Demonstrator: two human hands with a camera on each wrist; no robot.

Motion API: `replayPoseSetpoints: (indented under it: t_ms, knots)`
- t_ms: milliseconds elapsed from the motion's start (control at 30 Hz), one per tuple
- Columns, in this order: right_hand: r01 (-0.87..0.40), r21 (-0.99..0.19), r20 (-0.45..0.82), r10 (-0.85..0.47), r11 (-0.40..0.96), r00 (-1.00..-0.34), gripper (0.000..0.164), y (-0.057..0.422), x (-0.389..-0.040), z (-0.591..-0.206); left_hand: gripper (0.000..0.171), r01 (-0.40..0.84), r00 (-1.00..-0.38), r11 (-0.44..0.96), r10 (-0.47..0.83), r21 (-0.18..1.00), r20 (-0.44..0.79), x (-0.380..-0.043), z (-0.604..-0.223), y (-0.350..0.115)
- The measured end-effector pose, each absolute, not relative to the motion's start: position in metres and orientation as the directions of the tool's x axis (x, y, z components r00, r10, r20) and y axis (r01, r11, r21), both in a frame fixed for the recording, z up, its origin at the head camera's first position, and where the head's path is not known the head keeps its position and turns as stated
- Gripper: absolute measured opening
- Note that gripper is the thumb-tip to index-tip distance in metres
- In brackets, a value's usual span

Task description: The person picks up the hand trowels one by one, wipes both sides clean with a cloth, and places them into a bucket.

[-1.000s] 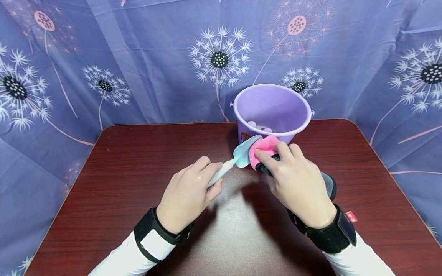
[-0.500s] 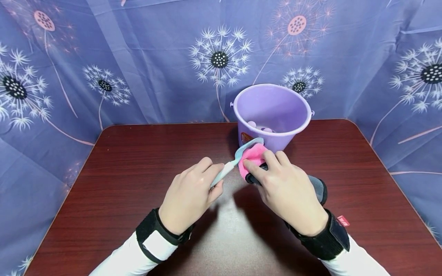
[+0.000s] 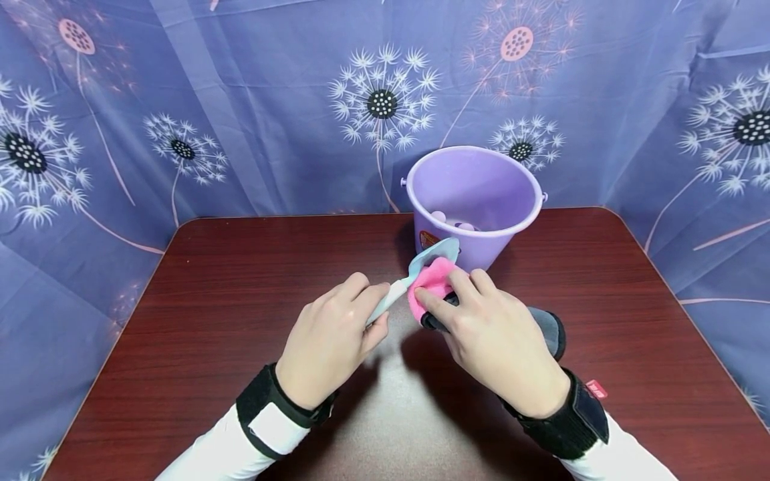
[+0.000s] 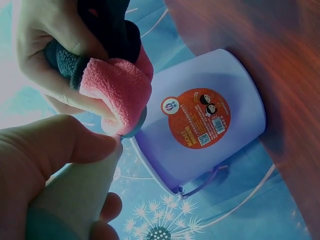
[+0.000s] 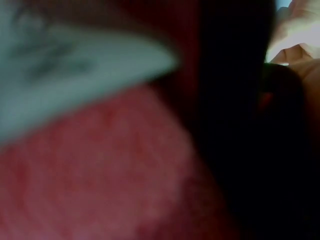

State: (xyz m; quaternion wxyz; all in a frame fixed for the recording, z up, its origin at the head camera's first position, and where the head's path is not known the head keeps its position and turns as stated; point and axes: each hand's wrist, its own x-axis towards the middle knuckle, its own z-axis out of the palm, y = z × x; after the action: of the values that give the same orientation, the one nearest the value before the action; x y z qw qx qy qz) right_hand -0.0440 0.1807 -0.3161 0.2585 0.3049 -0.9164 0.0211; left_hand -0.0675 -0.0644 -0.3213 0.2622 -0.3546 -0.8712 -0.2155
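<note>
My left hand (image 3: 331,334) grips the white handle of a small toy shovel (image 3: 442,250), whose light-blue blade points away to the upper right. A pink cloth with a grey side and black edging (image 3: 430,286) is bunched in my right hand (image 3: 505,344), fingers pressing it onto the blade near the handle. The cloth hides the blade's lower part. In the left wrist view, the pink fleece (image 4: 120,90) wraps round the blade just past my thumb. Blurred pink cloth (image 5: 100,180) and a whitish tag (image 5: 75,65) fill much of the right wrist view.
A purple bucket (image 3: 484,250) stands upright at the back of the dark red-brown table (image 3: 271,267), just beyond the blade. Rounded pale-purple pieces (image 3: 439,216) show inside it. A blue dandelion-print curtain (image 3: 271,133) surrounds the table at the back and sides.
My right hand and the cloth have slid left and toward me, down the blade to near the handle, uncovering its tip. The blade has tilted a little; my left hand has barely moved.
</note>
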Motion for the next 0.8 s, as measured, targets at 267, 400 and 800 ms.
replayPoseSetpoints:
  t_ms: [267,400,800]
  knots:
    - [-0.581,0.118,0.475,-0.56,0.805,-0.679,0.04,0.18,-0.043,-0.314,0.028,0.732,-0.601,0.657,0.499,0.18,0.624,-0.068,-0.321,-0.066]
    - [-0.575,0.13,0.488,-0.557,0.808,-0.672,0.04,0.18,-0.044,-0.314,0.029,0.732,-0.601,0.657,0.501,0.179,0.622,-0.068,-0.32,-0.067]
    - [-0.529,0.131,0.524,-0.512,0.838,-0.681,0.039,0.195,-0.05,-0.31,0.029,0.74,-0.587,0.648,0.493,0.18,0.642,-0.069,-0.317,-0.07]
